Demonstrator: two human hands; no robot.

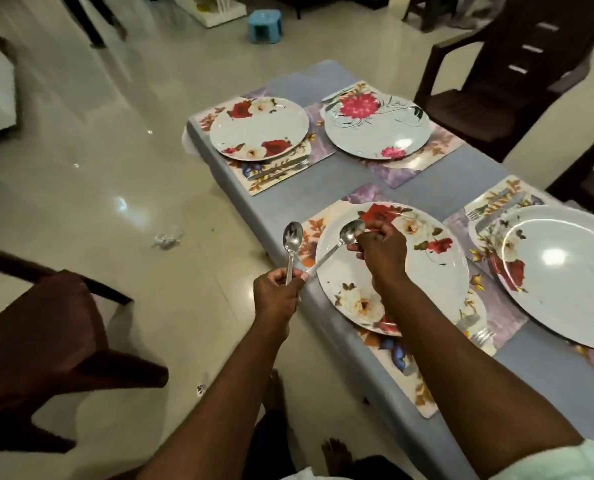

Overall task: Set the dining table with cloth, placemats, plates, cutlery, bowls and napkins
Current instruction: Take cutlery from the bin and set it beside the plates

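Four plates [392, 268] sit bare; left hand [276, 294] grips two spoons [292, 237].

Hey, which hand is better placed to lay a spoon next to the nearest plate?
Probably the right hand. It is over the near plate, pinching one spoon at the bowl, while the left hand grips both handles off the table edge, over the floor.

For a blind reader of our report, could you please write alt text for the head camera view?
A person's left hand grips the handles of two spoons, while the right hand pinches the bowl of one of them above a floral plate. Four plates lie on placemats on a table with a blue cloth; brown chairs stand around.
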